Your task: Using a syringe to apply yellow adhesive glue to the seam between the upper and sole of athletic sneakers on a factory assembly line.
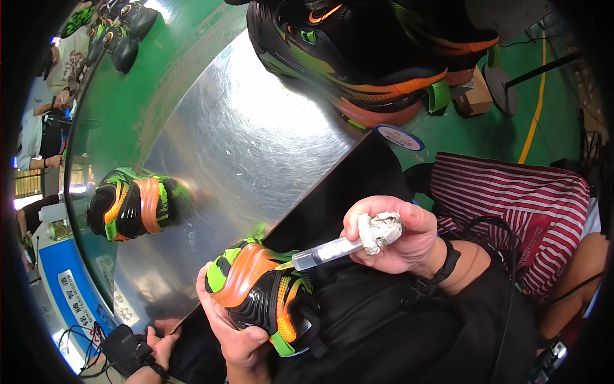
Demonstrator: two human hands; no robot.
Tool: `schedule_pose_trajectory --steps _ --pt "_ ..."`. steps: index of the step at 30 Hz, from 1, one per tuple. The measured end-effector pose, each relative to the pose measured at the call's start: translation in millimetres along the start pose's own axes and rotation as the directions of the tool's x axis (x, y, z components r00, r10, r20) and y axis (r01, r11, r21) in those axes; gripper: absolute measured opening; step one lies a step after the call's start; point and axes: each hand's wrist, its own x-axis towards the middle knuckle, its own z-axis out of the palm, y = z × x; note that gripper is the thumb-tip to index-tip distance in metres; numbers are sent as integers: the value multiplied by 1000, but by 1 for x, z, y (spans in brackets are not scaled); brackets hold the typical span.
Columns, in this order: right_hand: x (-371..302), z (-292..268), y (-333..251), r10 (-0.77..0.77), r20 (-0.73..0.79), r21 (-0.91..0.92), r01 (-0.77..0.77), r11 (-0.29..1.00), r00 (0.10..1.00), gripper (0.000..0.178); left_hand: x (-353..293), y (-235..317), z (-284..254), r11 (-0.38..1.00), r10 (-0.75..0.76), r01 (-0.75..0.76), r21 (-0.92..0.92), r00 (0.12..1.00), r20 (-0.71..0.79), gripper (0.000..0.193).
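Observation:
My left hand (236, 339) is wrapped round a black sneaker (256, 307) with orange and green parts, tilted so its translucent orange sole edge faces up. In my right hand (403, 240) is a clear syringe (326, 251), its rear end wrapped in crumpled whitish material (381, 232). The syringe's narrow tip points left and meets the sneaker near the line between sole and upper; whether it touches is too fine to tell. My right thumb and fingers close round the wrapped end.
A similar sneaker (131, 205) rests on the shiny metal tabletop (236, 128). Large, close sneakers (358, 57) fill the top. Another person's hand (163, 345) is at lower left. Striped red-and-white cloth (505, 211) hangs at right. More shoes (121, 45) stand on a green surface (166, 70).

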Motion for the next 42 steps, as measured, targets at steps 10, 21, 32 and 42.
schedule_pose_trajectory --steps 10,21,32,42 --pt "-2 8 1 -28 -69 -90 21 996 997 68 0 0 2 1000 5 -5 -4 1000 14 112" --pt "-9 18 -9 -208 64 -64 212 975 976 73 -3 -1 3 999 33 -30 -45 998 46 110" --pt "-14 46 -33 -369 131 -257 391 884 920 67 -27 -5 -13 959 116 -191 208 937 329 124" --pt "-11 50 -15 -264 213 -485 336 808 941 61 -46 94 -146 714 418 -543 -443 837 -353 62"
